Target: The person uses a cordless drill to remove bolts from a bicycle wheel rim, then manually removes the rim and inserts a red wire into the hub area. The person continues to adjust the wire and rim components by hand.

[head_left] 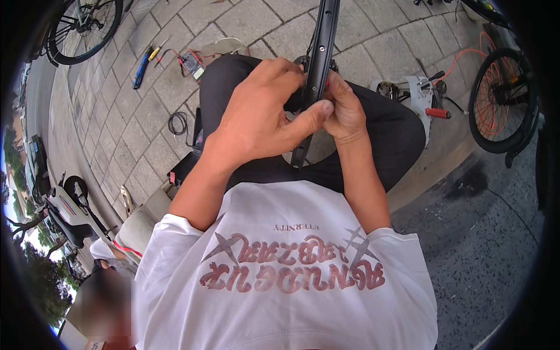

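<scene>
A black wheel rim (321, 52) with a row of holes along its channel stands edge-on between my bent knees. My left hand (256, 114) is on its left side. The fingers curl behind the rim, and the thumb reaches across its near face to the right hand. On the other side, my right hand (348, 114) is closed, with thumb and fingers pinched close against the rim. A speck of red (327, 83) shows at its fingertips, too small to name. Dark parts behind the rim are mostly hidden by my fingers.
On the paving at left lie a multimeter (191, 65), a blue-handled tool (140, 71), a yellow screwdriver (154, 53) and a coiled cable (178, 122). At right are a red handle (438, 113) on a pale plate, a tyred wheel (503, 99) and an orange cord (461, 53). Another person (105, 303) is at lower left.
</scene>
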`<state>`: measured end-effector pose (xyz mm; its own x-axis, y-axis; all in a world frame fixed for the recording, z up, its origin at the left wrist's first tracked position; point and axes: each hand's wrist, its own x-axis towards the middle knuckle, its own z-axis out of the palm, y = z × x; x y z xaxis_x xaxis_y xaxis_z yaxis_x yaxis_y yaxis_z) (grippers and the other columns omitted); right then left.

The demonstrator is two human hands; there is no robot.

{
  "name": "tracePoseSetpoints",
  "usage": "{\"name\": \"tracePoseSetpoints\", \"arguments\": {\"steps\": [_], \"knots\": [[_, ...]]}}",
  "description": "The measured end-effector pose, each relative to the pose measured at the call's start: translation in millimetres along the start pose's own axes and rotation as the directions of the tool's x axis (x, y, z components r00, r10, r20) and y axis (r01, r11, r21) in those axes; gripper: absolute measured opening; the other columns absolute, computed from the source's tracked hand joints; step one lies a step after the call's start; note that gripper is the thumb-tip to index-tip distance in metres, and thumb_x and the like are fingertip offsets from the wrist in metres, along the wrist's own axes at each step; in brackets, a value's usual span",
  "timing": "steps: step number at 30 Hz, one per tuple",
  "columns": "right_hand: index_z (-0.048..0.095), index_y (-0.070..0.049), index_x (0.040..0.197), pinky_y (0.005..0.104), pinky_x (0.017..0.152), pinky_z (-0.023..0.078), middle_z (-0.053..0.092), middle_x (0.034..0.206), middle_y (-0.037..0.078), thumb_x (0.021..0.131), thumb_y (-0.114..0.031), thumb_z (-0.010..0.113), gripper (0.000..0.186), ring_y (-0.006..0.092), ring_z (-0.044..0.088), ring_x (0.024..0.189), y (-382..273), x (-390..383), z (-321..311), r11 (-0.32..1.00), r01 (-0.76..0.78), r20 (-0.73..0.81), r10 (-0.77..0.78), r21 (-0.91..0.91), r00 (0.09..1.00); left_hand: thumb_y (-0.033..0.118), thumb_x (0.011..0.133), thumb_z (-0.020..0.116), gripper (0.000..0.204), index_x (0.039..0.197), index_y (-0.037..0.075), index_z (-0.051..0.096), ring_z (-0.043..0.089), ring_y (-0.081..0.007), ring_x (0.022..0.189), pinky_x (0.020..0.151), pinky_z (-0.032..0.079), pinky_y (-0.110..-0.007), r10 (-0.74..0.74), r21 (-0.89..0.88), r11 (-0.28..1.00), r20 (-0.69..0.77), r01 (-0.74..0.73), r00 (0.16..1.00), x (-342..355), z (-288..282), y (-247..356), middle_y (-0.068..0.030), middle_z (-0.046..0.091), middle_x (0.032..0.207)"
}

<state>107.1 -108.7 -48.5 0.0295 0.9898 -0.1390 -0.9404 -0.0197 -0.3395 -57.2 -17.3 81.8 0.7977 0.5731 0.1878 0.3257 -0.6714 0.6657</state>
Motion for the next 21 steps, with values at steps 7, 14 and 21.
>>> {"name": "tracePoseSetpoints", "arguments": {"steps": [7, 14, 21], "knots": [[0.07, -0.002, 0.112, 0.0185, 0.039, 0.029, 0.072, 0.089, 0.008, 0.107, -0.033, 0.065, 0.032, 0.0017, 0.046, 0.051, -22.2, 6.9, 27.3, 0.986, -0.108, -0.204, 0.081, -0.124, 0.976, 0.012, 0.101, 0.071, 0.027, 0.124, -0.004, 0.071, 0.069, -0.0312, 0.103, 0.092, 0.055, -0.037, 0.019, -0.515, 0.855, 0.151, 0.062, 0.988, 1.8, -5.6, -36.2, -0.0157, 0.069, 0.109], [0.069, -0.001, 0.115, 0.0192, 0.034, 0.027, 0.057, 0.074, 0.0, 0.105, -0.017, 0.063, 0.02, 0.0027, 0.041, 0.047, -45.0, 21.0, 36.3, 0.931, -0.351, -0.218, 0.323, -0.102, 0.921, 0.004, 0.081, 0.087, 0.044, 0.123, 0.01, 0.077, 0.073, -0.0273, 0.099, 0.086, 0.061, -0.034, 0.219, -0.372, 0.905, -0.01, -0.207, 0.976, 15.3, 23.3, -57.8, -0.0074, 0.067, 0.1], [0.065, -0.008, 0.104, 0.0187, 0.034, 0.026, 0.049, 0.065, -0.006, 0.105, -0.017, 0.062, 0.01, 0.0004, 0.038, 0.046, -56.5, 24.3, 45.4, 0.848, -0.494, -0.37, 0.405, -0.189, 0.836, 0.009, 0.078, 0.087, 0.029, 0.105, 0.01, 0.076, 0.073, -0.0249, 0.08, 0.067, 0.06, -0.035, 0.252, -0.085, 0.96, -0.144, -0.265, 0.957, 18.0, 32.3, -51.0, -0.0043, 0.069, 0.099]]}}
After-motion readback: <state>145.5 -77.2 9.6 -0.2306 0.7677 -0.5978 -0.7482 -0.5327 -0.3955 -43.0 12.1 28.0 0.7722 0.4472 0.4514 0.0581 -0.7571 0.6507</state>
